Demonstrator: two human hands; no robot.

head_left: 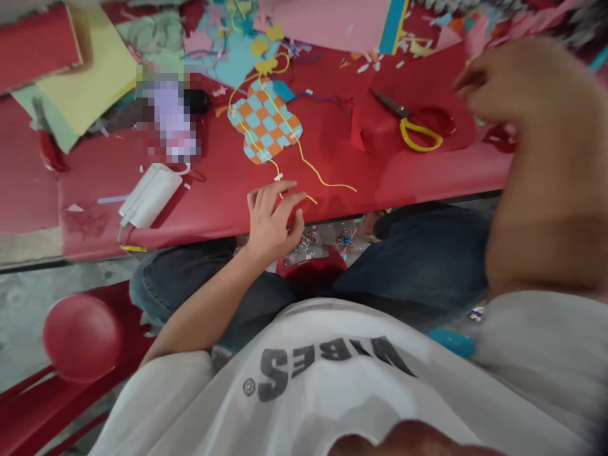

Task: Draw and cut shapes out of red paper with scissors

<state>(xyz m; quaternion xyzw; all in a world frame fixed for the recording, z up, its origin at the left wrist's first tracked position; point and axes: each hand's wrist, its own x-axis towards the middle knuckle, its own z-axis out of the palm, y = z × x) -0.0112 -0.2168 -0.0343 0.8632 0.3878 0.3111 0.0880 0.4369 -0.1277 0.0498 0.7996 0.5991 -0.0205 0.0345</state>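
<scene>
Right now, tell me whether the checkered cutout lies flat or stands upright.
Flat: the checkered cutout faces up on the red table.

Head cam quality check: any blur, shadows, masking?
Head view: right hand looks blurred, left hand clearer; same view, soft shadow beside the white box on the red table; also head view, mosaic pixelation over the lilac item.

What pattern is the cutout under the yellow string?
The cutout: orange and light-blue checks; head view.
</scene>
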